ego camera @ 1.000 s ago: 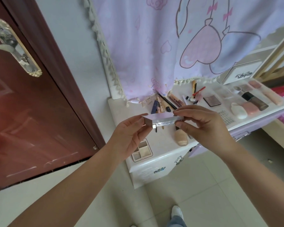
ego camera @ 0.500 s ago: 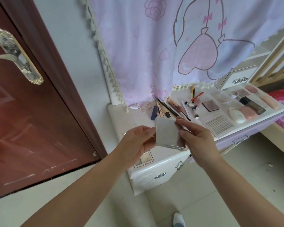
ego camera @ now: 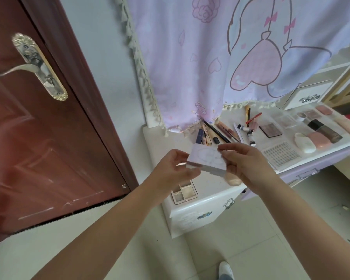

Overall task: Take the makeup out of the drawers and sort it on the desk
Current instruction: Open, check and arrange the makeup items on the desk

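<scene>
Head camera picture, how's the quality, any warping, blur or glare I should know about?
Head view: strong wide-angle bending, the door edge and desk lean; even daylight, soft shadows; left hand fingertips and the pale palette it shares with the right hand slightly motion-blurred; a glint on the palette's silver edge; desk makeup reasonably sharp.

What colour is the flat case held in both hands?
Pale lilac case with a faint oval motif and silvery edge; head view.

Nothing here I can read

The pale compact (ego camera: 207,158) I hold shows only a faint oval outline, and the sheet (ego camera: 281,153) on the desk carries rows of marks too small to make out
</scene>
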